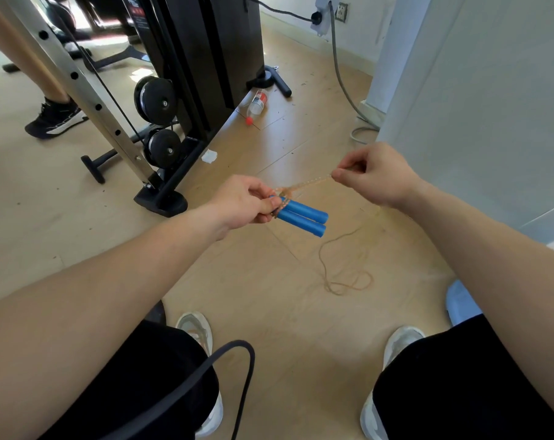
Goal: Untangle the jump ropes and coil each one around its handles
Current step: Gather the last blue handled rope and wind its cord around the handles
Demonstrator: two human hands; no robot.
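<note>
While hands grip blue handles (302,215) | wooden floor (269,312) | gym machine (186,74)

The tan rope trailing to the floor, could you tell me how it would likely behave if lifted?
The tan rope probably stays floppy: it hangs slack and curls into loose loops on the floor. It looks thin, so likely light. Between the right hand and the blue handles it runs straight, apparently only under pull.

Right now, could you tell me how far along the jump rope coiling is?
Partly done. The left hand holds both blue handles together, with a few turns of the clear rope already around their near end. The right hand pinches the rope taut for the next turn. Left: a long slack loop on the floor, and the black rope by the knee, untouched.
</note>
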